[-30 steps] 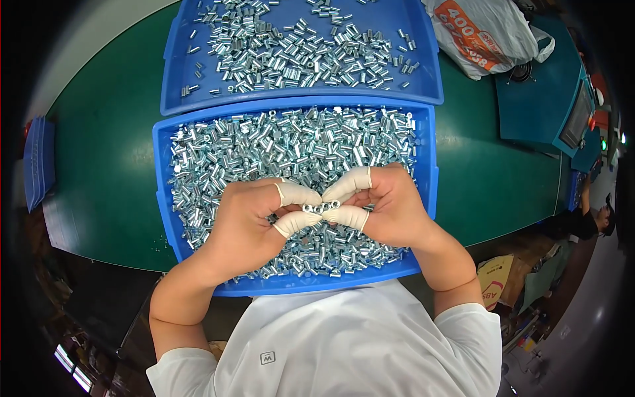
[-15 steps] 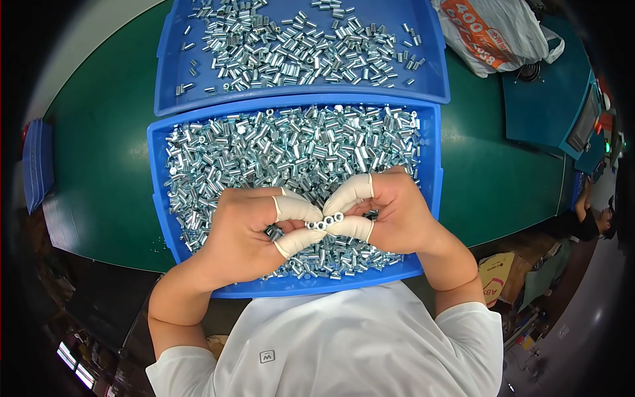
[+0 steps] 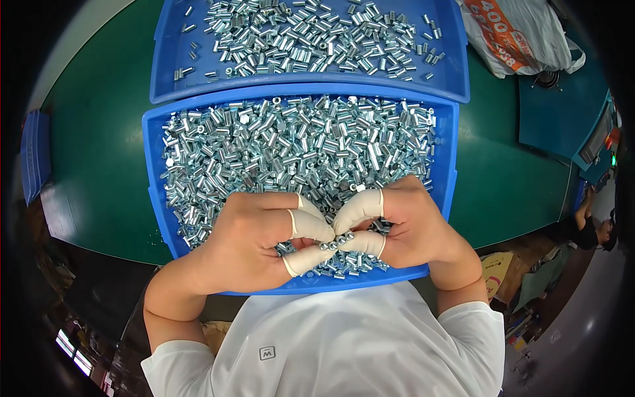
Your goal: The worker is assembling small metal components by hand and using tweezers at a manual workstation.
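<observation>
far blue tray [image 3: 304, 89] top cut off by frame edge; parts under hands [image 3: 331, 228] hidden

Two trays set one behind the other on a table, hands over the near one.

The near tray [image 3: 153, 198] is filled with small metal sleeves [image 3: 297, 145]; the far tray [image 3: 173, 59], touching its back rim, holds a thinner scatter. The left hand [image 3: 254, 241] and right hand [image 3: 407, 221] are met fingertip to fingertip above the near tray's front edge, a few sleeves pinched between them. A bag [image 3: 522, 36] is laid on the table [image 3: 99, 152] at the far right.
</observation>
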### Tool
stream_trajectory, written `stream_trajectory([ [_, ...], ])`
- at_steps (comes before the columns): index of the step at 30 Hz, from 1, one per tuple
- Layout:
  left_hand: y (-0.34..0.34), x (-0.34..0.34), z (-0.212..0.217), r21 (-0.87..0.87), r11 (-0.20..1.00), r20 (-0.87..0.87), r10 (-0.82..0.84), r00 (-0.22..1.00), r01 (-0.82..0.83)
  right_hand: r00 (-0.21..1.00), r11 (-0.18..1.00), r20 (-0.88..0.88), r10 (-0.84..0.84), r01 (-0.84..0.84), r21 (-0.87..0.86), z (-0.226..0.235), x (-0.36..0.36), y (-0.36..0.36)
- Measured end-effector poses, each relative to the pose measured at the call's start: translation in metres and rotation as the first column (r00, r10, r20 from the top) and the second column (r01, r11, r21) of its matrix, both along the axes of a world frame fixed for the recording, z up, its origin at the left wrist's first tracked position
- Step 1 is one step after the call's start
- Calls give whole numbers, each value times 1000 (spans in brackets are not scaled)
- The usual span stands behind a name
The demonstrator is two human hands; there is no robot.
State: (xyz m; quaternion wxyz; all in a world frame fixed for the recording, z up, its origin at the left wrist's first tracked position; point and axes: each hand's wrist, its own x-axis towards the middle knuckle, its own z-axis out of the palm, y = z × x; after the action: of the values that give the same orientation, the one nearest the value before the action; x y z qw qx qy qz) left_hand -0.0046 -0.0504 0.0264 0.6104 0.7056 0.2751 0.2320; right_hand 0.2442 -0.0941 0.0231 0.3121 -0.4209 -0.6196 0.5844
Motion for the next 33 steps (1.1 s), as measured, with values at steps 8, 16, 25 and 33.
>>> stream_trajectory([
  [8,1,2,-1,40,999,10,-11,1000,10,997,999,66,37,-39,37,-2,3,-1],
  [16,2,1,-1,41,999,10,-22,1000,22,999,998,36,39,-41,48,-3,4,-1],
  [25,3,2,-1,51,998,17,-25,1000,25,998,997,14,58,-59,39,0,6,0],
  [33,3,1,-2,93,995,20,-43,999,41,997,996,16,70,-70,48,0,7,0],
])
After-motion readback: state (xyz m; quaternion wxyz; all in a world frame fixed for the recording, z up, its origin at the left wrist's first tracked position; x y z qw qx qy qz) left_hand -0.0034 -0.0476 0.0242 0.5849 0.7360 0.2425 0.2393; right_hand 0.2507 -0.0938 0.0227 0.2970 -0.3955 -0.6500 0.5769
